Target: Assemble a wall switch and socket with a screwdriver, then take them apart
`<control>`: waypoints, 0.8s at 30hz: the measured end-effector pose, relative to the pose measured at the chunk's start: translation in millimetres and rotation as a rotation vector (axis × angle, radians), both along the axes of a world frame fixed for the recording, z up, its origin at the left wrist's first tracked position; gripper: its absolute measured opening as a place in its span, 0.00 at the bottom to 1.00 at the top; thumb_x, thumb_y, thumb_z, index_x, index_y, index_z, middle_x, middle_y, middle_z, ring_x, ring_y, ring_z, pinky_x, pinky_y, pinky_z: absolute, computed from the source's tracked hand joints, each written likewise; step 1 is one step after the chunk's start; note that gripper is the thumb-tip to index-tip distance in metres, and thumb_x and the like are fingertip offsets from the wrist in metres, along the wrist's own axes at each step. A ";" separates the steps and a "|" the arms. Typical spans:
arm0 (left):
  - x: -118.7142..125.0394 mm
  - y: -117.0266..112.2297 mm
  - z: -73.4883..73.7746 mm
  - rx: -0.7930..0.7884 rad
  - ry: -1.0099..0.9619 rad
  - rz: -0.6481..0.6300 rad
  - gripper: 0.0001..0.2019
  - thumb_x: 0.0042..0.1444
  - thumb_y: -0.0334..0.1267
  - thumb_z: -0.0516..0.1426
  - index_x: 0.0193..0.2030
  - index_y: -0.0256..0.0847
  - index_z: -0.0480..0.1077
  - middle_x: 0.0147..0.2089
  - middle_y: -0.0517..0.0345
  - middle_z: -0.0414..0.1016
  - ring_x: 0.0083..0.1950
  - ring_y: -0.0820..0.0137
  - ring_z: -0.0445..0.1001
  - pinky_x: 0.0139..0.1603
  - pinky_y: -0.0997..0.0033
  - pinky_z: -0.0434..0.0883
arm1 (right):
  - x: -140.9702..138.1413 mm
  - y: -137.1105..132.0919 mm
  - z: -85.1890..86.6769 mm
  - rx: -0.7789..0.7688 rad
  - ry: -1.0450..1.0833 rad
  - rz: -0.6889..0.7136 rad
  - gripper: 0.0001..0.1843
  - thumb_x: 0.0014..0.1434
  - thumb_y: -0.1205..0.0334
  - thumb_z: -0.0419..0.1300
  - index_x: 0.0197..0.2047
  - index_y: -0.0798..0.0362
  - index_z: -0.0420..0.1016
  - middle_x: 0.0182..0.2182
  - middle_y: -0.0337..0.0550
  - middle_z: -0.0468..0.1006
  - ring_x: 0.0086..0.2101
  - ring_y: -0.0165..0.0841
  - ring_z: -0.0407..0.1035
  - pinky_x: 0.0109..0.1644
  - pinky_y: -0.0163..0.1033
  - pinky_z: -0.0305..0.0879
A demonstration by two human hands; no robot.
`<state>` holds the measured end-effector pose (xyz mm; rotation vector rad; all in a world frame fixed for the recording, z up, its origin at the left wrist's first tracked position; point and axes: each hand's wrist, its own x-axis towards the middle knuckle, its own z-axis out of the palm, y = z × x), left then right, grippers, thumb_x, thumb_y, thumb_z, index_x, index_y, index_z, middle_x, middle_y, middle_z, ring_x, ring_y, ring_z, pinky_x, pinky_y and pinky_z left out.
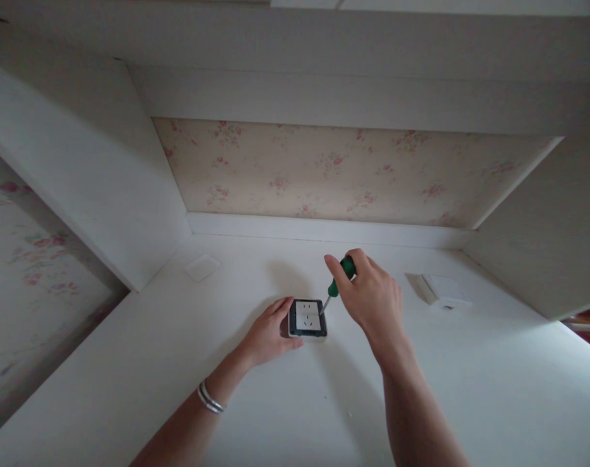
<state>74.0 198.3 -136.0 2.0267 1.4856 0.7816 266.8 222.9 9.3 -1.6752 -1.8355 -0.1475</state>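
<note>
Starting far left, with floral wallpaper (46, 253) beyond a white panel (87, 155). On along to a thin square cover (202, 267), lying by itself on the white worktop (178, 344). Now past a banded silver bracelet (209, 397) to the left hand (268, 332), fingers closed on the left side of a socket unit (307, 316)! Front and centre, facing up, dark-framed with a white slotted face; can't tell whether resting on the worktop or held just above. Then a green-handled screwdriver (346, 271), slanted, tip down at the unit's right side, handle gripped firmly in the fingers of the right hand (375, 295). Further right, near the back, a white box (443, 290).
</note>
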 end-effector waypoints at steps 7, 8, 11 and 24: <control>1.0 -1.0 -0.3 0.022 -0.009 -0.007 0.43 0.44 0.43 0.66 0.66 0.43 0.52 0.67 0.52 0.54 0.66 0.58 0.55 0.66 0.58 0.56 | 2.5 3.0 -0.2 -0.017 -0.047 -0.024 0.15 0.64 0.50 0.49 0.44 0.49 0.69 0.27 0.42 0.76 0.22 0.31 0.64 0.26 0.35 0.40; 0.9 -0.9 -0.5 0.025 -0.007 -0.011 0.43 0.44 0.43 0.65 0.66 0.43 0.51 0.67 0.52 0.54 0.66 0.58 0.55 0.66 0.59 0.56 | 2.6 3.0 0.6 -0.024 -0.050 0.000 0.14 0.64 0.52 0.49 0.45 0.49 0.69 0.28 0.42 0.77 0.23 0.32 0.64 0.26 0.35 0.41; 0.5 -0.3 -1.2 0.030 0.001 -0.017 0.43 0.44 0.43 0.65 0.66 0.43 0.51 0.67 0.52 0.55 0.66 0.58 0.55 0.66 0.59 0.56 | 3.1 1.4 2.8 -0.037 -0.057 0.064 0.13 0.65 0.54 0.48 0.47 0.48 0.68 0.31 0.42 0.78 0.24 0.32 0.65 0.27 0.35 0.43; -2.9 0.4 -2.6 0.031 0.018 -0.015 0.43 0.45 0.45 0.65 0.67 0.44 0.51 0.67 0.52 0.54 0.66 0.57 0.54 0.66 0.58 0.56 | 11.6 -0.1 5.2 -0.098 -0.113 0.163 0.15 0.66 0.57 0.44 0.53 0.49 0.60 0.38 0.44 0.78 0.27 0.36 0.69 0.27 0.36 0.47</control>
